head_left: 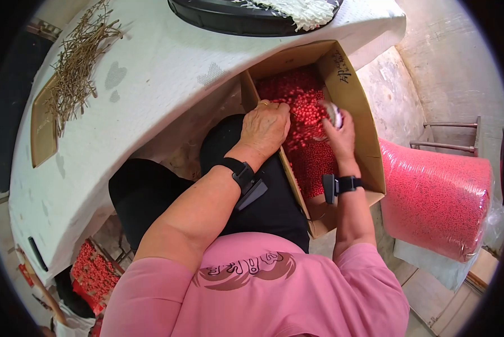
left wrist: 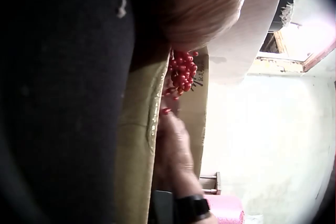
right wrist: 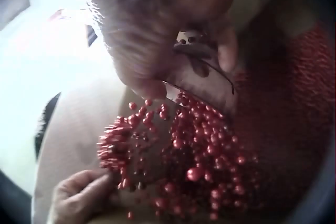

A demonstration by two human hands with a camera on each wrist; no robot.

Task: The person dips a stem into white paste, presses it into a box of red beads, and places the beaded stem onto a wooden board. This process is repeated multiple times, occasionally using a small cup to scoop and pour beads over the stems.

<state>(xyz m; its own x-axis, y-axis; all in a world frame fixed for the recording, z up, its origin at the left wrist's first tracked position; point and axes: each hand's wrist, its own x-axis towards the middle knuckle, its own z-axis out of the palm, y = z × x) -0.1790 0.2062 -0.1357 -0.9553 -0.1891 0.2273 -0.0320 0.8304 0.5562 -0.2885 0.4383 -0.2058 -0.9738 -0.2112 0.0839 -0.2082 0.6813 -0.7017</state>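
Observation:
My left hand point(head_left: 265, 126) is at the near side wall of a cardboard box point(head_left: 360, 121), its fingers pinching the end of a bunch of red berries point(right wrist: 112, 148). Inside the box, my right hand point(head_left: 342, 135) grips a small white bowl point(right wrist: 202, 79) with a dark painted pattern, thumb and fingers round its rim. The bowl is tilted, and loose red beads point(right wrist: 210, 145) fall from it beside and over the bunch. More red beads point(head_left: 313, 168) cover much of the box floor. The stem end inside my left fingers is hidden.
A white-clothed table point(head_left: 145, 73) carries brown twigs point(head_left: 83, 62) on a tan tray point(head_left: 41, 126) and a black basin point(head_left: 224, 19) with white shreds. A clear bag of red beads point(head_left: 437, 196) lies right of the box. Red berries point(head_left: 91, 275) lie at lower left.

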